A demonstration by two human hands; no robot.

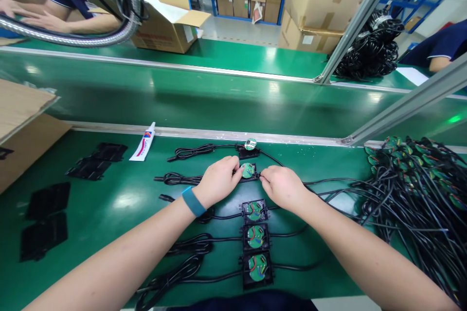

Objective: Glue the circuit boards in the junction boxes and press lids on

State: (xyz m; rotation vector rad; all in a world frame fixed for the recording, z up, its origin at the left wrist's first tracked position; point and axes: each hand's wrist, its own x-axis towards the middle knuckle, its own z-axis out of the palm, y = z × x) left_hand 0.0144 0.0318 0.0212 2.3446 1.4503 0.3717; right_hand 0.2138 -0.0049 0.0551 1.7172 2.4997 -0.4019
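Several black housings with round green circuit boards form a column on the green bench. My left hand (221, 180), with a teal wristband, is closed at the left edge of the second board from the back (248, 170). My right hand (282, 185) pinches at the right end of that housing, where a black cable enters. Behind them, another board (250, 144) rests on a housing (245, 151). Nearer to me are three housings with wired boards (255, 211), (256, 236), (258, 267). Coiled black cables (189, 243) lie to their left.
A large pile of cables with boards (412, 180) lies at right. Black covers (97, 160), a white tube (145, 143) and a cardboard box (29, 141) are at left. A metal post (412, 104) slants at right. People sit beyond the bench.
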